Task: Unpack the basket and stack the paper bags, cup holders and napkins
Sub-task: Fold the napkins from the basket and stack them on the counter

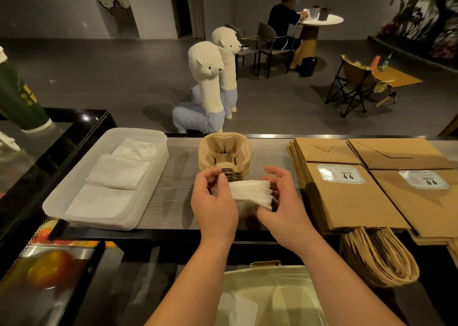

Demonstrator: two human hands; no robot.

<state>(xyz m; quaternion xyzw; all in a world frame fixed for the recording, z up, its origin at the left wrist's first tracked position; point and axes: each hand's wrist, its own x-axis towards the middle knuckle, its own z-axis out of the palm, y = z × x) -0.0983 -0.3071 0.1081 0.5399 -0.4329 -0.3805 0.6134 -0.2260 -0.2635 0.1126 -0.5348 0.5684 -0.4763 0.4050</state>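
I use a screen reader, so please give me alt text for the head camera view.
The left hand and right hand hold a bundle of white napkins over a counter. Behind it stands a stack of cup holders, with a napkin-filled white tray to its left and flat paper bags to its right.

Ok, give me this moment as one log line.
left hand: grips napkin stack; right hand: grips napkin stack; tray: napkin piles inside; cup holders: stacked on counter; paper bags: stacked

matt brown paper bags (352, 196); moulded pulp cup holders (224, 152); soft white napkins (250, 191); translucent plastic tray (148, 177); wood-grain counter (173, 189).
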